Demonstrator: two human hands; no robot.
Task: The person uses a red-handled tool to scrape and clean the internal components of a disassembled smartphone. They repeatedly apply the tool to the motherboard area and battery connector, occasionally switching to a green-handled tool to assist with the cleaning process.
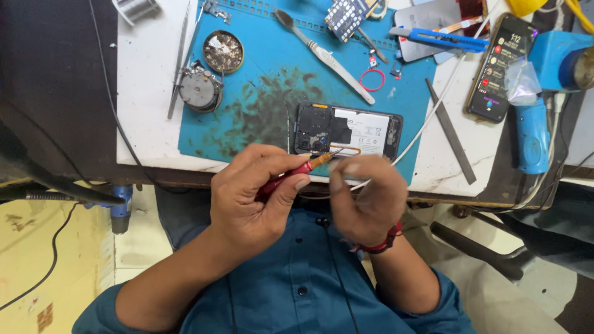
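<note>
Head camera is looking down at a slim screwdriver with a red handle and a brass-coloured neck [296, 171], which is lying slanted between the two hands, tip up and to the right. Just beyond it, an opened black smartphone with its back cover off [348, 130] is resting on a blue, dark-stained work mat [260, 93]. A grey-handled brush [325, 55], metal tweezers [179, 59], a round tin of flux [223, 51], a red rubber ring [372, 79], a flat metal file [451, 132], a blue utility knife [442, 39] and a second lit-up phone [502, 67] are lying around it. A white cable [433, 114] is crossing the mat toward the hands. The left hand [257, 198] is wrapping its fingers around the red handle. The right hand [365, 198] is pinching at the tool's tip, fingertips blurred; what they are holding cannot be told.
</note>
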